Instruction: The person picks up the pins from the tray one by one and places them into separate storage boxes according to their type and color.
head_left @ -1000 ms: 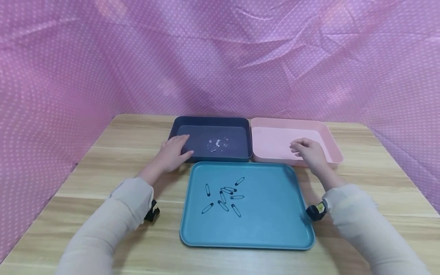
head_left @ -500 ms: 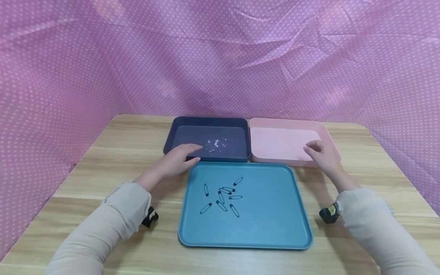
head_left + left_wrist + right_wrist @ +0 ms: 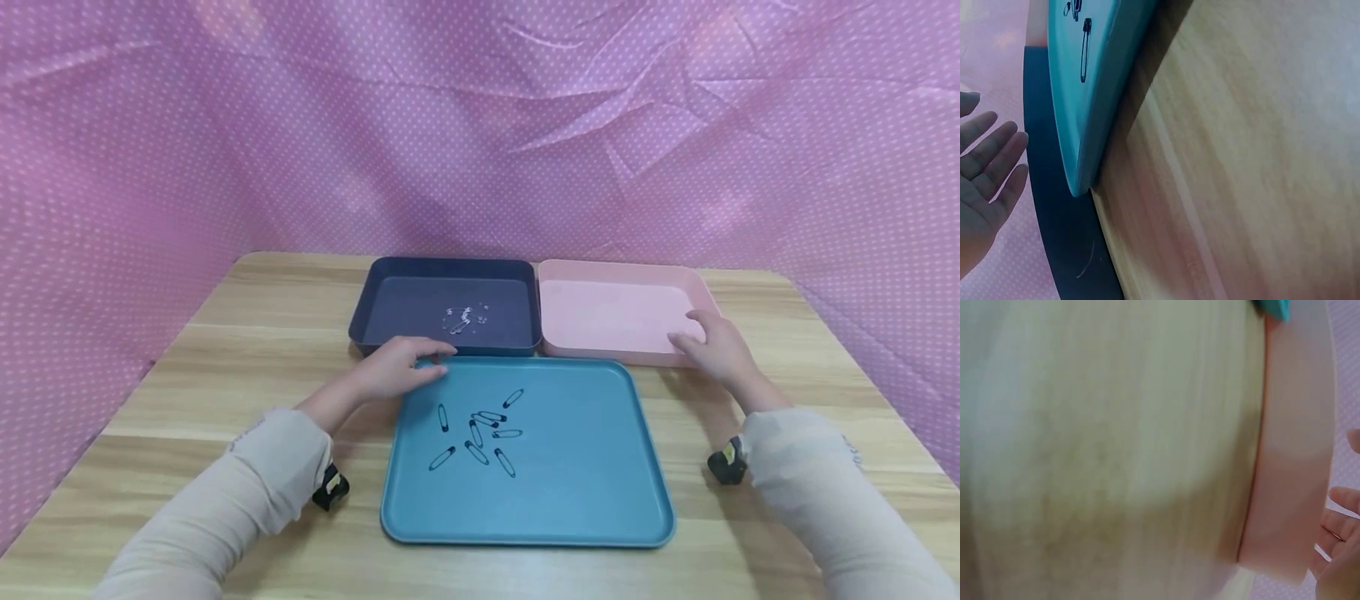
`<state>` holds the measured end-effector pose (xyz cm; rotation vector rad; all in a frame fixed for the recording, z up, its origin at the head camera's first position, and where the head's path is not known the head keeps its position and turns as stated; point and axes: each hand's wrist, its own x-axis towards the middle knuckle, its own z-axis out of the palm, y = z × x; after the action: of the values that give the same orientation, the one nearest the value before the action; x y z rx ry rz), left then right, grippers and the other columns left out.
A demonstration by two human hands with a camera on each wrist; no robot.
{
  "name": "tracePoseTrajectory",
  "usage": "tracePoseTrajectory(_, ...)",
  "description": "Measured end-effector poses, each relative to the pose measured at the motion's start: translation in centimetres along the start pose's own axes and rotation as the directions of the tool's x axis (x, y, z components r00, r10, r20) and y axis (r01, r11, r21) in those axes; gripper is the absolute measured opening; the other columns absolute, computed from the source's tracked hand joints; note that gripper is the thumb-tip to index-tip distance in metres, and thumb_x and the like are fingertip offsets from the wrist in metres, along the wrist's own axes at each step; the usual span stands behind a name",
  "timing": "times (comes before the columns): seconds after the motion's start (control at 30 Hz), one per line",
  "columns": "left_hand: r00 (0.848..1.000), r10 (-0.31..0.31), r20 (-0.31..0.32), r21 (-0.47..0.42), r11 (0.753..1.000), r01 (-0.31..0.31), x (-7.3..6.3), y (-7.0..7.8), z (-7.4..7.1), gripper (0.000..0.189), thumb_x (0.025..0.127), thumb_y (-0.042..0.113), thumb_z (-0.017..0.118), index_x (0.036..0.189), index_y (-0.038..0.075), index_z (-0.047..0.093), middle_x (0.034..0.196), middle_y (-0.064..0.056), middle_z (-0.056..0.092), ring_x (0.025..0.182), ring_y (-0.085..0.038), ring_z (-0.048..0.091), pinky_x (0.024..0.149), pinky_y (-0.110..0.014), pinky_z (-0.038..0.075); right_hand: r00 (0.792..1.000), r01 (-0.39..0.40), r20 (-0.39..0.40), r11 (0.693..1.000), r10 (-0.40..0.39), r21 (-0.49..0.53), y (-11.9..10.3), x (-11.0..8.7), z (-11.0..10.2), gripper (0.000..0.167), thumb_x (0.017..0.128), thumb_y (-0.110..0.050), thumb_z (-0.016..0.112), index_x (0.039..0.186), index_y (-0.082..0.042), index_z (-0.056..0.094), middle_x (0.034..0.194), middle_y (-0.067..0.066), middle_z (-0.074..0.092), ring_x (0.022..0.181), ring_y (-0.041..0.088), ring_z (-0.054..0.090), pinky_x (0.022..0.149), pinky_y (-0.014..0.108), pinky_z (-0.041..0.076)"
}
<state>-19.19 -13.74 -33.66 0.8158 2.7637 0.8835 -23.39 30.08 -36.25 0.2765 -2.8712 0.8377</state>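
Observation:
My left hand [image 3: 393,367] hovers with loosely spread fingers over the far left corner of the teal tray [image 3: 585,500], close to the near rim of the navy tray [image 3: 367,312]. Several black safety pins [image 3: 504,462] lie scattered on the left half of the teal tray; some overlap. In the navy tray, a small cluster of silver safety pins [image 3: 462,320] sits right of the middle. Over the near right corner of the pink tray [image 3: 600,312] is my right hand [image 3: 720,350], thumb and fingers apart and holding nothing. The left wrist view shows the left hand's [image 3: 988,162] fingers extended, with nothing in them.
The navy and pink trays stand side by side at the back of the wooden table [image 3: 247,350], just behind the teal one. A pink dotted cloth [image 3: 480,150] hangs behind the table and along its sides. Both wrists wear small black devices [image 3: 726,461].
My left hand has come right and nearer, from the navy tray's left edge to the teal tray's corner. My right hand has drawn right across the pink tray, its bunched fingers parting.

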Motion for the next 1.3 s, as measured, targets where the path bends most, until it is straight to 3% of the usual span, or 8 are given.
tracePoseTrajectory(0.13, 0.999, -0.003, 0.034, -0.01, 1.0, 0.003, -0.1, -0.2, 0.3, 0.037, 0.083, 0.018, 0.058, 0.118, 0.007, 0.053, 0.113, -0.006, 0.055, 0.103, -0.018, 0.049, 0.087, -0.034, 0.038, 1.0, 0.007, 0.012, 1.0, -0.007, -0.002, 0.7, 0.1, 0.2, 0.062, 0.086, -0.033, 0.049, 0.12, 0.017, 0.033, 0.121, 0.036, 0.033, 0.111, 0.049, 0.027, 0.09, 0.055, 0.02)
tracePoseTrajectory(0.37, 0.987, -0.001, 0.158, -0.01, 1.0, 0.003, 0.0, -0.4, 0.5, 0.043, 0.08, 0.017, 0.061, 0.121, 0.009, 0.05, 0.118, -0.003, 0.052, 0.105, -0.018, 0.049, 0.085, -0.034, 0.04, 0.998, 0.0, 0.067, 0.998, 0.004, -0.068, 1.7, 0.6, 0.0, 0.077, 0.083, -0.044, 0.05, 0.124, 0.016, 0.026, 0.121, 0.035, 0.03, 0.113, 0.051, 0.02, 0.091, 0.057, 0.012)
tracePoseTrajectory(0.47, 0.98, -0.009, 0.197, -0.009, 1.0, 0.011, 0.1, -0.2, 0.4, 0.046, 0.078, 0.018, 0.063, 0.121, 0.01, 0.05, 0.118, -0.001, 0.052, 0.105, -0.017, 0.049, 0.086, -0.034, 0.039, 0.997, 0.019, 0.071, 0.995, -0.013, -0.095, 2.0, 0.9, -0.2, 0.068, 0.081, -0.046, 0.052, 0.114, 0.012, 0.036, 0.098, 0.029, 0.043, 0.101, 0.047, 0.032, 0.086, 0.056, 0.018)
tracePoseTrajectory(0.6, 0.974, 0.002, 0.227, 0.006, 1.0, -0.003, 0.2, -0.3, 0.4, 0.048, 0.076, 0.018, 0.065, 0.121, 0.008, 0.05, 0.117, -0.002, 0.052, 0.105, -0.017, 0.048, 0.087, -0.034, 0.038, 0.996, 0.026, 0.092, 0.994, -0.017, -0.103, 2.4, 1.1, -0.4, 0.065, 0.08, -0.047, 0.053, 0.107, 0.01, 0.038, 0.081, 0.019, 0.041, 0.091, 0.041, 0.036, 0.082, 0.054, 0.022)
tracePoseTrajectory(0.73, 0.967, 0.026, 0.255, 0.014, 0.999, -0.03, 0.3, -0.7, 0.6, 0.048, 0.075, 0.015, 0.067, 0.119, 0.006, 0.051, 0.116, -0.004, 0.053, 0.104, -0.018, 0.049, 0.087, -0.032, 0.038, 0.988, 0.01, 0.155, 0.995, 0.006, -0.1, 2.4, 1.3, -0.5, 0.081, 0.079, -0.048, 0.053, 0.122, 0.016, 0.027, 0.107, 0.032, 0.036, 0.107, 0.049, 0.026, 0.089, 0.058, 0.014)
tracePoseTrajectory(0.83, 0.957, 0.028, 0.289, 0.001, 1.0, -0.029, 0.3, -1.0, 0.8, 0.048, 0.074, 0.014, 0.067, 0.119, 0.005, 0.051, 0.115, -0.005, 0.054, 0.102, -0.018, 0.051, 0.086, -0.03, 0.039, 0.981, 0.006, 0.194, 0.996, 0.012, -0.093, 2.2, 1.4, -0.6, 0.088, 0.079, -0.048, 0.054, 0.127, 0.017, 0.019, 0.124, 0.036, 0.023, 0.115, 0.051, 0.014, 0.092, 0.058, 0.006)
tracePoseTrajectory(1.1, 0.946, 0.05, 0.32, -0.021, 0.999, -0.046, 0.2, -1.5, 1.0, 0.033, 0.072, 0.012, 0.069, 0.103, 0.007, 0.06, 0.1, 0.0, 0.058, 0.087, -0.012, 0.054, 0.076, -0.022, 0.042, 0.965, -0.009, 0.259, 0.996, 0.03, -0.084, 2.1, 1.4, -0.5, 0.095, 0.079, -0.049, 0.053, 0.131, 0.015, 0.007, 0.132, 0.038, -0.003, 0.119, 0.051, -0.006, 0.093, 0.057, -0.004)
tracePoseTrajectory(1.3, 0.945, 0.033, 0.325, -0.004, 0.999, -0.033, 0.4, -2.0, 1.4, 0.02, 0.071, 0.014, 0.07, 0.089, 0.015, 0.062, 0.089, 0.007, 0.054, 0.083, -0.011, 0.049, 0.076, -0.024, 0.041, 0.964, -0.024, 0.262, 0.996, 0.044, -0.082, 2.6, 1.3, -0.6, 0.099, 0.078, -0.052, 0.052, 0.131, 0.014, 0.0, 0.132, 0.037, -0.008, 0.12, 0.049, -0.01, 0.093, 0.058, -0.003)
